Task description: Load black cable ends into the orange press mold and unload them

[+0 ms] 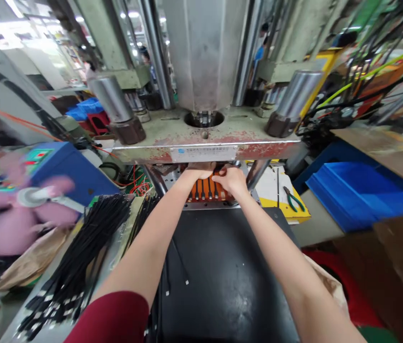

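Both my arms reach forward under the press plate (pixel 204 143) of a vertical moulding machine. My left hand (pixel 197 170) rests on the far part of an orange mould (pixel 206 192) that holds several black cable ends in slots; its fingers are tucked under the plate and hidden. Beside it, my right hand (pixel 232 180) is curled in a pinch over the right side of the mould, on something too small to name. A black mat (pixel 219 276) lies between my forearms.
A bundle of black cables (pixel 79 262) lies at the left. A pink fan (pixel 33 197) spins at the far left beside a blue box (pixel 76 174). Green-handled pliers (pixel 294 199) sit on a yellow sheet, with blue bins (pixel 358 193) at the right.
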Demonstrator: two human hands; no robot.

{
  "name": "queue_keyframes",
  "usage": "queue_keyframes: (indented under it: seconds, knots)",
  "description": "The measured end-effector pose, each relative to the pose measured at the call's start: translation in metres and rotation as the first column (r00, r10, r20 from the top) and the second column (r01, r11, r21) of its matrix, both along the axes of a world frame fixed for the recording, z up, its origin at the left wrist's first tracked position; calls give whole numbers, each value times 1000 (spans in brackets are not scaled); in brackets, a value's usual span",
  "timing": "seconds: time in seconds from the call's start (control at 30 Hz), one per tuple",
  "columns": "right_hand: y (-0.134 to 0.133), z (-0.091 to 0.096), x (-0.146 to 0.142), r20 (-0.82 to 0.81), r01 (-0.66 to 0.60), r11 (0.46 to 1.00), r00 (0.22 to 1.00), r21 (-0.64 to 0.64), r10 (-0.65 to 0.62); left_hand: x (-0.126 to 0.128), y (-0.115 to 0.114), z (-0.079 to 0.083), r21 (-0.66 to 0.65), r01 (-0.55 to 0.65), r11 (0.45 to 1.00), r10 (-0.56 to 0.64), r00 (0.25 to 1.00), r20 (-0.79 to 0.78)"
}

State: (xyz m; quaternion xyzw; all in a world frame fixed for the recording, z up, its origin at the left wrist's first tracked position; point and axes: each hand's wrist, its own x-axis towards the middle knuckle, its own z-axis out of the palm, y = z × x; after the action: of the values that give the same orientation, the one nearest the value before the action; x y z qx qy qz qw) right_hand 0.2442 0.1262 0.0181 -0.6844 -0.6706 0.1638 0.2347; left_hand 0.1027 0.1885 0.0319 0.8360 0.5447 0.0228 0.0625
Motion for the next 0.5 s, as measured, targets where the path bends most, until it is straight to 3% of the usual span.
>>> queue_keyframes:
  seconds: [0.17,0.33,0.5]
  knots:
    - [-11,-8,4,-106,-62,993,992,105,73,5,2,-1,15,10,1000,-10,1000,16]
    - [-32,-17,-1,-231,162,986,961,29,-151,4,-11,-2,33,-79,996,79,997,1]
    - [-28,-20,-5,-229,213,977,952,13,-205,5,-18,4,56,-50,997,48,998,46]
